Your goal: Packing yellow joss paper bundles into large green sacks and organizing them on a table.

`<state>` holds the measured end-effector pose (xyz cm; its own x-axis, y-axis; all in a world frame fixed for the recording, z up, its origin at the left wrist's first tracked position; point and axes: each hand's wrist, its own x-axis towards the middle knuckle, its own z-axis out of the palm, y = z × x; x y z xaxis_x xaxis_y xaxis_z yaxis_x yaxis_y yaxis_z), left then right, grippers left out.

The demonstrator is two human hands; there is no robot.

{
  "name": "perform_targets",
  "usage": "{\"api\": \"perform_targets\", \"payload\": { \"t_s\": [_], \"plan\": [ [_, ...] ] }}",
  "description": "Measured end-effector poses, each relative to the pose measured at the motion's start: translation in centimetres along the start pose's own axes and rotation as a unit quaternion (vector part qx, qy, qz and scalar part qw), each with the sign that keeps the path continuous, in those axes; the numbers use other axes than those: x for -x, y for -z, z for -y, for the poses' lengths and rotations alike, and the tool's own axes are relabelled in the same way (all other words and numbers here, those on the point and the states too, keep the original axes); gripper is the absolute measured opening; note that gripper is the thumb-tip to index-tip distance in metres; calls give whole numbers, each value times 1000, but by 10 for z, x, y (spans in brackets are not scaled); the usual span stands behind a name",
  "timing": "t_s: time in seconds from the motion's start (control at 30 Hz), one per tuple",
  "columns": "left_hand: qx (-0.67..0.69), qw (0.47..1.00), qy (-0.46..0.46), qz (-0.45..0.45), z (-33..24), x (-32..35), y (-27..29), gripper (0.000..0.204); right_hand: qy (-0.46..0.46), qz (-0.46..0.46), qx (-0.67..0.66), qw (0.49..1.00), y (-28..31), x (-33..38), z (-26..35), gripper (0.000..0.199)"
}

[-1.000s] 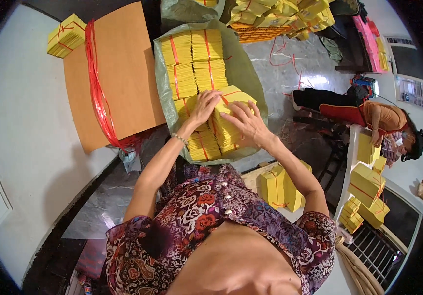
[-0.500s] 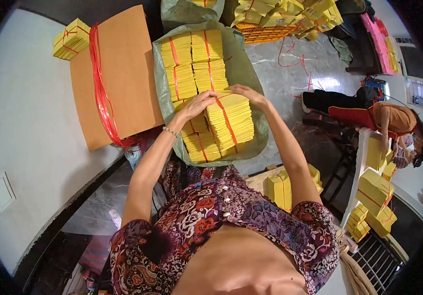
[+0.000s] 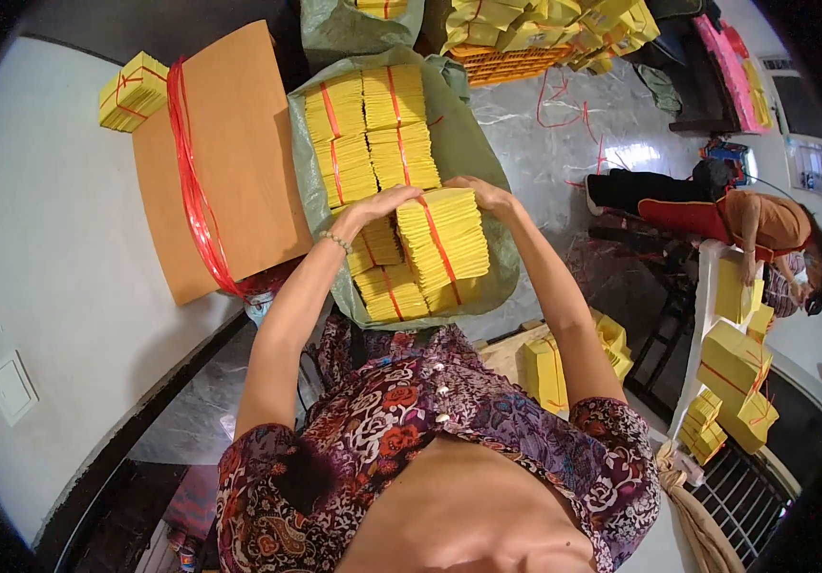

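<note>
Between my two hands is a thick bundle of yellow paper (image 3: 463, 239), tied with red plastic ribbon. It sits tilted above the other bundles in an open green woven sack (image 3: 473, 129). My left hand (image 3: 384, 203) is closed against the bundle's far left corner, fingers laid along its top edge. On its far right side, my right hand (image 3: 483, 193) grips it, with the fingertips partly hidden behind the paper. Several similar tied yellow bundles (image 3: 399, 153) stand packed in rows inside the sack, and some lie beneath the held one.
An orange-brown board (image 3: 234, 162) with red ribbon strands (image 3: 191, 181) lies left, beside another yellow bundle (image 3: 134, 93). A second sack (image 3: 330, 29) and an orange crate (image 3: 506, 65) of bundles are at the back. Another person (image 3: 764, 224) works at right by a white table (image 3: 702, 286).
The held bundle has tipped, now showing more of its layered edges toward me. Both hands have shifted slightly along its far edge, and the whole view has moved a little.
</note>
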<state>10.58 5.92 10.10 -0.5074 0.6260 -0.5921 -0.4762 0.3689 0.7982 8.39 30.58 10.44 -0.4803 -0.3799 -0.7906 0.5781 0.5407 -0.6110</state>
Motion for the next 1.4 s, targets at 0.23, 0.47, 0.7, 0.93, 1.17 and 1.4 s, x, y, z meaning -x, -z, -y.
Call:
{"api": "perform_targets", "payload": {
  "t_s": [0.23,0.47,0.7,0.93,1.17,1.4],
  "plan": [
    [14,999,26,24,2,0,7,46,-24,13,11,1000,1,-9,3,46],
    [33,998,31,33,-5,-10,11,51,-37,3,-18,999,4,-13,0,45],
    [-148,980,79,102,-25,-38,18,40,19,-25,0,1000,-9,-15,2,43],
    [-155,981,87,76,-21,-51,6,43,-21,-59,8,998,-13,1,13,34],
    [-43,989,19,140,-9,-83,13,60,-33,-86,-98,991,-16,-23,-8,42],
    [13,984,175,20,-40,-39,24,63,4,-366,-325,872,-83,60,-58,40]
  ]
}}
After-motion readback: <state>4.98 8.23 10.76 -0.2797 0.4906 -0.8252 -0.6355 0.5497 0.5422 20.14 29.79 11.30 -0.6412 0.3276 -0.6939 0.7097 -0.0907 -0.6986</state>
